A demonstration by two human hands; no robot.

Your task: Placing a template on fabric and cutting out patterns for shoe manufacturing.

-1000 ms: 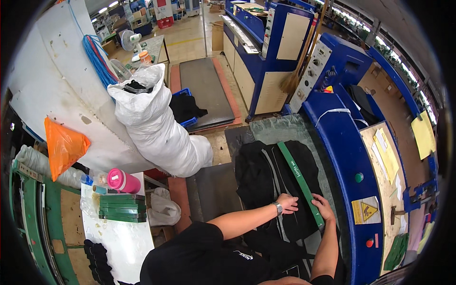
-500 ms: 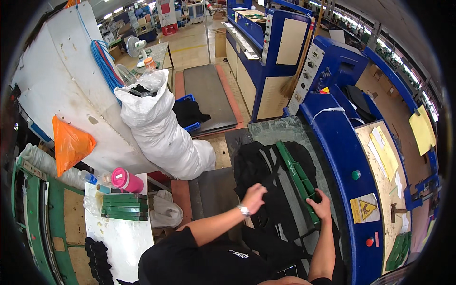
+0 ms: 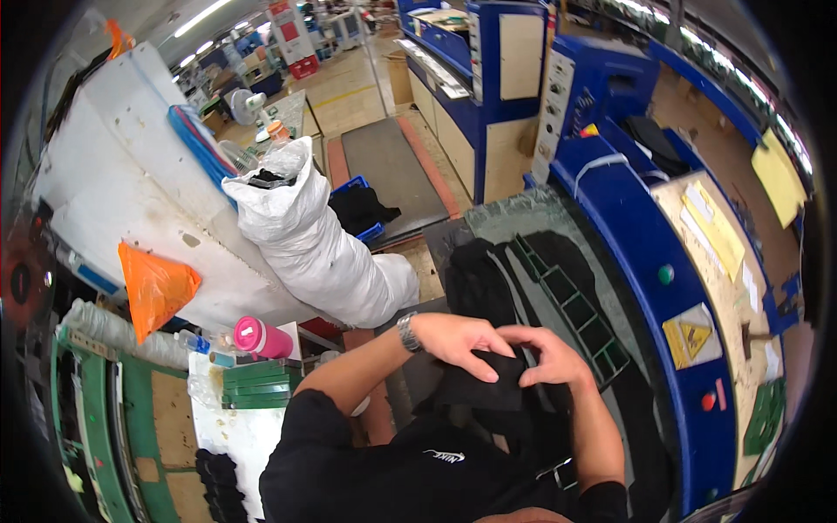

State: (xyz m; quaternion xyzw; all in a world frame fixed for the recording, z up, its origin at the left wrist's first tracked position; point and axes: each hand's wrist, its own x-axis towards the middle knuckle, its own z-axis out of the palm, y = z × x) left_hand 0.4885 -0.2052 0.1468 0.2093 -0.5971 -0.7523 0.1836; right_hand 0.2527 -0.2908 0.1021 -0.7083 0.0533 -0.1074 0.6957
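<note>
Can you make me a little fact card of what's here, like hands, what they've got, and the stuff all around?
Left hand: holding a black cloth piece
Right hand: on the same piece, other side
Watch: silver, left wrist
Green frame: right of the hands, lying on black fabric
White table: holds a pink bottle and stacked green blocks
White sack: tall, leaning, dark stuff at its top
Orange bag: on the white wall

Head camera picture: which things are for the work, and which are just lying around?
Seemingly for the work:
- black cloth in both hands
- green frame beside them

Probably just lying around:
- pink flask
- orange bag
</note>
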